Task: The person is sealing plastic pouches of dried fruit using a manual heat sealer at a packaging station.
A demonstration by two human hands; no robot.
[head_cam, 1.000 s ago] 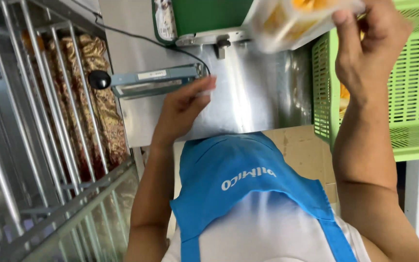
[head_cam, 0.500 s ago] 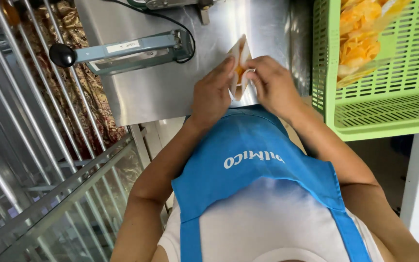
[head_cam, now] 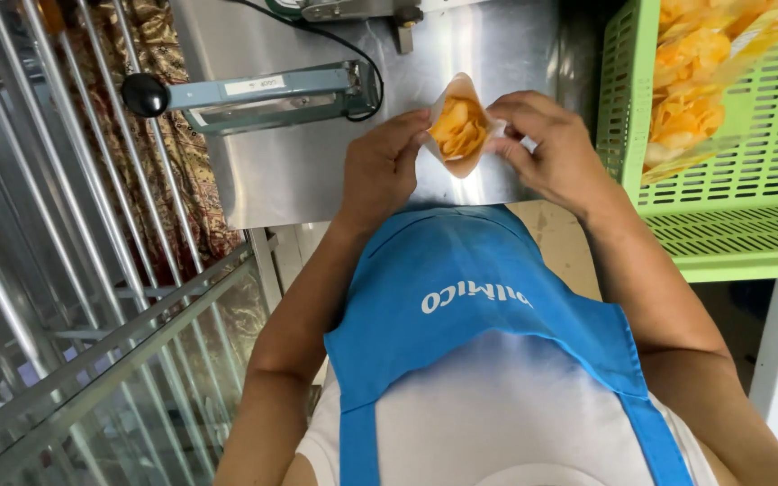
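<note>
A small clear bag of yellow chips stands open-mouthed just above the steel table, close to my blue apron. My left hand pinches the bag's left edge and my right hand pinches its right edge, pulling the mouth apart. A blue-grey heat sealer with a black knob lies on the table to the left of the bag, its arm down.
A green plastic crate holding a large bag of chips stands at the right. Metal rack bars fill the left side. A patterned cloth hangs behind the bars. Part of a green machine base shows at the top.
My right hand brought the chip bag down from the upper right to the table front. Both hands now hold it, and its mouth has spread from nearly flat to wide.
</note>
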